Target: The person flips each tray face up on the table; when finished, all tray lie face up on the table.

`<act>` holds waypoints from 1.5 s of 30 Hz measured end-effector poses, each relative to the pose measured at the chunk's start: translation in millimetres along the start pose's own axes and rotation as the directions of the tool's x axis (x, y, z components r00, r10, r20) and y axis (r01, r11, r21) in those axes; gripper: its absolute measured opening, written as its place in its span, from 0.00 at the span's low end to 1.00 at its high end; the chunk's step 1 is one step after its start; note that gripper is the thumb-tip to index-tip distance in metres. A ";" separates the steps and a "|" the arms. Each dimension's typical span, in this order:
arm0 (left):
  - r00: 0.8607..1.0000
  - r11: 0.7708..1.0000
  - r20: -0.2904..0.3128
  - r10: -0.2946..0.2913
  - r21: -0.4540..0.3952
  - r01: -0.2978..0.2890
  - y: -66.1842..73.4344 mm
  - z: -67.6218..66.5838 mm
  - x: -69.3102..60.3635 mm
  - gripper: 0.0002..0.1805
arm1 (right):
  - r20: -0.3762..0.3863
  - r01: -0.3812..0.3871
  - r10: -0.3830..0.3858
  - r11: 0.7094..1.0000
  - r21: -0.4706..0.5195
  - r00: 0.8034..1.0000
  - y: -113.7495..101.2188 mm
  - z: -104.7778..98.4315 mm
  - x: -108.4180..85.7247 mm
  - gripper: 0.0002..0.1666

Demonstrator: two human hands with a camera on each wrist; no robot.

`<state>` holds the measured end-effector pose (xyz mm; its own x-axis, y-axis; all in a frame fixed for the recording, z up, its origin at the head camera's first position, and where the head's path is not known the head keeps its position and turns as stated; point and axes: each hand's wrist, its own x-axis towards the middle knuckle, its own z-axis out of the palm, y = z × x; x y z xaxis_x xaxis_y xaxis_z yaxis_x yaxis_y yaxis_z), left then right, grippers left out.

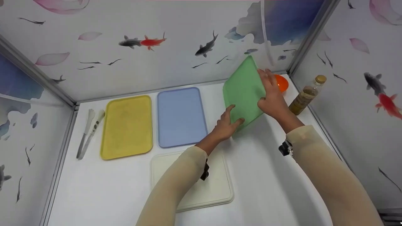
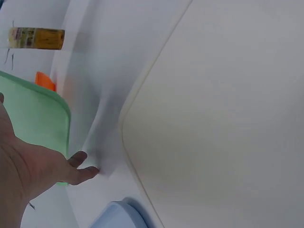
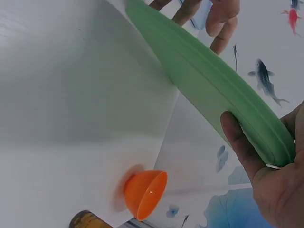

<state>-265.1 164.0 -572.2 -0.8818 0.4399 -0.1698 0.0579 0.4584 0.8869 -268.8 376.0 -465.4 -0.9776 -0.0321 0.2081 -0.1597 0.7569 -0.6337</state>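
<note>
A green cutting board (image 1: pixel 243 91) is held up on edge, tilted, above the right part of the table. My right hand (image 1: pixel 272 97) grips its right edge, with the thumb on one face and the fingers on the other, as the right wrist view (image 3: pixel 280 175) shows. Near the board's lower left part is my left hand (image 1: pixel 224 125), its fingers spread and fairly straight. Whether those fingertips touch the board is hard to tell. Beneath my left forearm lies a cream-white cutting board (image 1: pixel 216 185), partly covered by the sleeve.
A blue board (image 1: pixel 181 117) and a yellow board (image 1: pixel 127 128) lie flat at the back. Left of them are tongs (image 1: pixel 89 133). At the back right an orange bowl (image 1: pixel 282 83) and an oil bottle (image 1: pixel 304 97) stand close behind my right hand. Printed walls enclose the table.
</note>
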 end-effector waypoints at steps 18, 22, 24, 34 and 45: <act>0.986 0.994 -0.165 -0.018 -0.111 0.000 -15.7 -26.0 0.6 0.62 | 0.032 -0.117 0.113 0.975 0.190 0.993 18.2 2.0 -10.7 0.66; 0.986 0.998 -0.156 0.054 -0.015 -0.057 -18.7 -37.1 -4.2 0.55 | 0.099 -0.119 0.105 0.982 0.149 0.990 22.3 3.7 -14.7 0.63; 0.984 0.997 -0.158 0.078 0.037 -0.073 -19.0 -42.7 -7.2 0.50 | 0.135 -0.107 0.091 0.988 0.112 0.987 24.1 5.6 -16.0 0.62; 0.971 0.956 -0.199 0.133 0.283 -0.073 -12.0 -57.7 -19.2 0.39 | 0.313 -0.119 0.130 0.991 -0.054 0.941 37.6 22.1 -24.6 0.86; 0.966 0.905 -0.219 0.133 0.425 -0.028 -15.1 -37.7 -12.5 0.50 | 0.364 -0.132 0.160 0.986 -0.100 0.917 51.0 42.4 -30.1 0.74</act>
<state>-272.6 122.5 -567.2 -0.9473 0.3168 0.0484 0.2762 0.7307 0.6243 -253.3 387.9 -535.6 -0.9724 -0.1463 -0.1819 -0.0146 0.8158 -0.5781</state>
